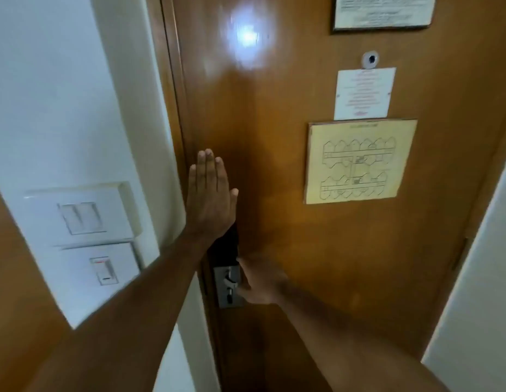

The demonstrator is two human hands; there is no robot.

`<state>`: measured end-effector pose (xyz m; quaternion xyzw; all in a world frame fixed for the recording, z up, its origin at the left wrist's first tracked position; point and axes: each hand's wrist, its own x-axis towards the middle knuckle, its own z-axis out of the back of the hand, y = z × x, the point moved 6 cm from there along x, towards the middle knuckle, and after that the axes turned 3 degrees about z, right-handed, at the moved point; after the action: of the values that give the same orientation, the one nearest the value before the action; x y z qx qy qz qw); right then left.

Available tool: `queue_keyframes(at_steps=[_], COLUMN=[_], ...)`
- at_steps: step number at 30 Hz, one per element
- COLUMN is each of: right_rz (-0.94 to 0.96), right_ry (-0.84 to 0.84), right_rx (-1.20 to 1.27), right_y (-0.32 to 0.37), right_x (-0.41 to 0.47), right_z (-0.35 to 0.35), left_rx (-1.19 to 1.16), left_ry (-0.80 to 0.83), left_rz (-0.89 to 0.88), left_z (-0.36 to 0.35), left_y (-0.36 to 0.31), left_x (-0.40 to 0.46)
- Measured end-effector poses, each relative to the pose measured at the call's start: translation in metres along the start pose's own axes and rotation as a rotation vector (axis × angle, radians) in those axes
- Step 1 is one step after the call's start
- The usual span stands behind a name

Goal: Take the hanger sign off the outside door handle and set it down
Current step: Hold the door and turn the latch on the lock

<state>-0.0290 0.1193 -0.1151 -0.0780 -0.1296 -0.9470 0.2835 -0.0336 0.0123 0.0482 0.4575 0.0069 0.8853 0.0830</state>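
I face the inside of a brown wooden door (274,165), which stands closed. My left hand (210,193) lies flat against the door near its left edge, fingers straight and together, holding nothing. Below it, my right hand (258,281) is wrapped around the inside door handle beside the metal lock plate (227,285); the handle itself is hidden under the hand. A black lock body (226,247) sits just above the plate. The hanger sign and the outside handle are not in view.
A white wall (62,94) on the left carries a switch panel (82,216) and a card slot (104,271). On the door hang a yellow floor plan (359,162), a white notice (365,93), a peephole (370,59) and a framed notice (384,12).
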Motion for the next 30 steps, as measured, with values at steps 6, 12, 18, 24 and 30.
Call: queue_keyframes(at_steps=[6, 12, 18, 24, 30], right_rz=[-0.126, -0.125, -0.216, -0.342, -0.364], right_ry=[0.139, 0.086, 0.013, -0.135, -0.185], right_rx=[-0.011, 0.013, 0.081, 0.291, 0.292], right_y=[-0.004, -0.017, -0.026, -0.031, -0.032], right_x=[0.008, 0.026, 0.028, 0.025, 0.02], right_z=[-0.058, -0.08, -0.096, -0.117, -0.123], left_rx=[0.028, 0.039, 0.044, 0.043, 0.045], left_ry=[-0.029, 0.0, 0.032, 0.019, 0.028], left_rz=[0.036, 0.011, -0.009, -0.014, 0.002], left_z=[-0.001, -0.007, -0.012, -0.014, -0.02], left_y=[0.02, 0.02, 0.019, 0.018, 0.018], left_x=[-0.018, -0.027, -0.033, -0.035, -0.035])
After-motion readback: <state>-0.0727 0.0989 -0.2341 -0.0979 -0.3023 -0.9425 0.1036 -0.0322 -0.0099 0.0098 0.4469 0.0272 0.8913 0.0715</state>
